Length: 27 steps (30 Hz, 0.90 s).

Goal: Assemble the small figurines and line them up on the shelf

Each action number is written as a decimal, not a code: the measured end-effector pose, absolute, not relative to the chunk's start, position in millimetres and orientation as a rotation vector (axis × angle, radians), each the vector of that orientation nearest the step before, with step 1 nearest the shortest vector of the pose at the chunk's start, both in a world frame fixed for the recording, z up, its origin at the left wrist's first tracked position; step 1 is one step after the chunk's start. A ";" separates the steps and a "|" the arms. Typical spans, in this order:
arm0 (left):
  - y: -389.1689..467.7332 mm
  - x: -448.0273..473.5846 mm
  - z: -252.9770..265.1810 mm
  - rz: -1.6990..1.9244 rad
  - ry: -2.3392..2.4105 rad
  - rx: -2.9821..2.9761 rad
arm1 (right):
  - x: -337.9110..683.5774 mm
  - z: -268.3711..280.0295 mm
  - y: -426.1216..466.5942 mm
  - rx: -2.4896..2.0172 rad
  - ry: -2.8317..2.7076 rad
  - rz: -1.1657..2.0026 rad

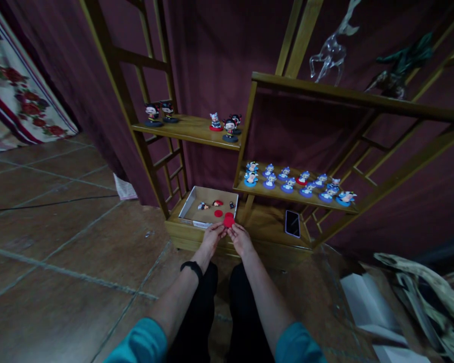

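A round red disc [229,222] is pinched between the fingertips of my left hand [213,237] and my right hand [240,238], just over the near right corner of a shallow cardboard box [190,223]. Inside the box lie a small figurine [203,206], a red and black figurine [217,203] and a small dark piece [232,205]. Another red disc [218,214] rests flat on the box floor. Part of one more red disc [229,215] shows just behind the held one.
Figurines on round bases stand on the upper left shelf [196,132], and several blue and white ones line the lower right shelf [227,174]. A phone [292,224] lies on the cabinet's bottom board. A glass deer [330,53] stands on the top shelf. White boxes [369,302] sit at floor right.
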<state>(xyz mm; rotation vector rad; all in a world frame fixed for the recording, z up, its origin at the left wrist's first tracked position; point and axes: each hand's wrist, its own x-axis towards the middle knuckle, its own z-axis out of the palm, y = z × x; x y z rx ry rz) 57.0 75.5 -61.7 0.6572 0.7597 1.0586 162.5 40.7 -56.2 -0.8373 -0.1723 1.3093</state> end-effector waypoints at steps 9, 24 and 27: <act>73.3 58.2 -59.9 1.102 0.930 0.862 | 170.5 -61.3 42.7 -0.747 0.006 1.429; 63.4 58.7 -51.0 1.021 0.882 0.706 | 170.1 -61.6 38.2 -0.682 0.016 1.501; 63.4 58.6 -50.6 1.016 0.839 0.695 | 168.6 -61.9 37.0 -0.708 -0.016 1.506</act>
